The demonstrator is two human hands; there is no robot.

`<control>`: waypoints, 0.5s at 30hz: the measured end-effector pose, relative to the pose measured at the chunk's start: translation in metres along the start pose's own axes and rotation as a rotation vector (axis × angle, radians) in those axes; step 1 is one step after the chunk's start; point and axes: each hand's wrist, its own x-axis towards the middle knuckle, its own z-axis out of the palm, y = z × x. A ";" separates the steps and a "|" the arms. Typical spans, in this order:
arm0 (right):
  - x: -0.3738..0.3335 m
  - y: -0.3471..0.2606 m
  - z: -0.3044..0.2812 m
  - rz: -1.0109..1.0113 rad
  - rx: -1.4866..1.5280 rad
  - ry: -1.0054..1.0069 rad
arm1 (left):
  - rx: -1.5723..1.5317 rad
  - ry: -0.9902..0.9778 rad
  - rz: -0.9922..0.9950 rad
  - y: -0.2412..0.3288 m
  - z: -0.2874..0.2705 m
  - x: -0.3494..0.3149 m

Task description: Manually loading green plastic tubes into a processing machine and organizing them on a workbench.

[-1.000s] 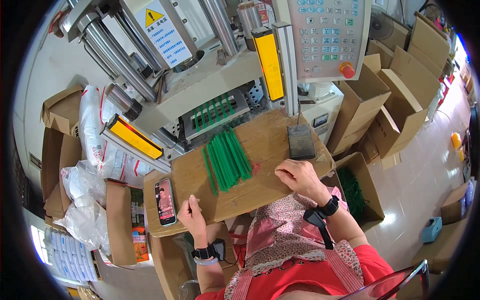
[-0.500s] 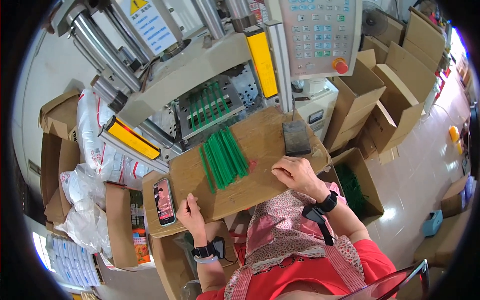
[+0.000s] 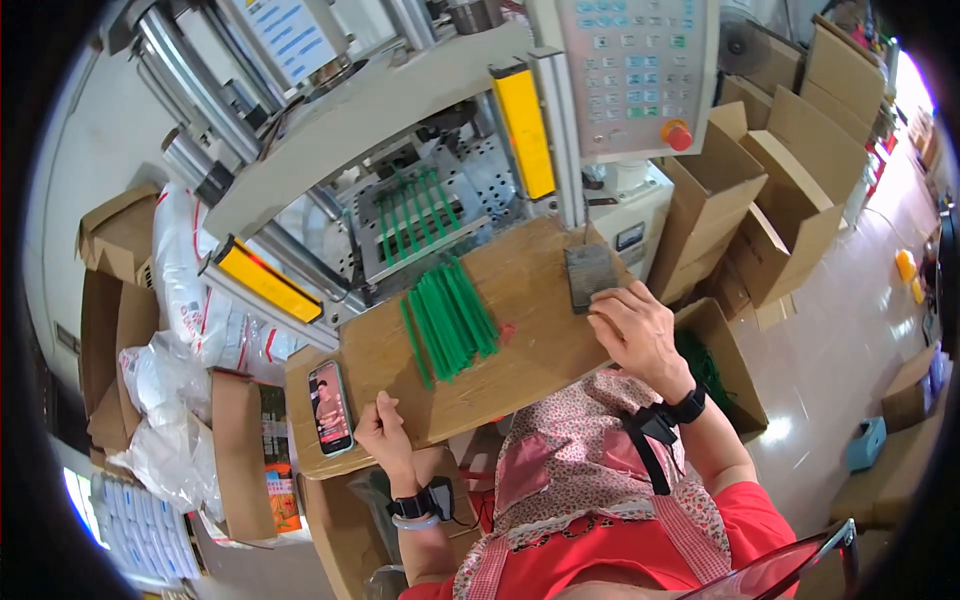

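My left hand (image 3: 383, 428) is closed in a loose fist at the near left edge of the cardboard-topped table (image 3: 540, 350), with nothing visible in it, close to a phone (image 3: 329, 408) that shows a person on its screen. Over the table's right side, my right hand (image 3: 638, 328) has bent, parted fingers. Its fingertips reach the near right corner of a dark rectangular block (image 3: 592, 277), and whether they press on it I cannot tell. Between my hands lies a bunch of thin green strips (image 3: 450, 325), side by side. One strip sits slightly apart on its left.
Beyond the table stands a press, more green strips (image 3: 418, 212) lying across its metal plate (image 3: 470, 222). Yellow-faced bars (image 3: 525, 130) flank its opening. A control panel (image 3: 630, 80) with a red button is at right. Open cartons (image 3: 700, 185) and white sacks (image 3: 190, 285) surround the table.
My right hand has moved right and away from me, to the dark block. The press's upper beam has risen, widening the gap above the plate. My left hand has barely moved.
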 end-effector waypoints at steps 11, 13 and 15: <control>0.001 0.000 0.005 -0.043 -0.100 -0.054 | 0.022 -0.025 0.016 0.005 -0.001 0.004; 0.004 -0.008 -0.002 -0.067 -0.076 -0.056 | 0.060 -0.078 0.020 0.016 -0.006 0.007; 0.008 -0.018 -0.004 -0.107 -0.033 -0.064 | 0.137 -0.193 0.025 0.034 -0.011 0.016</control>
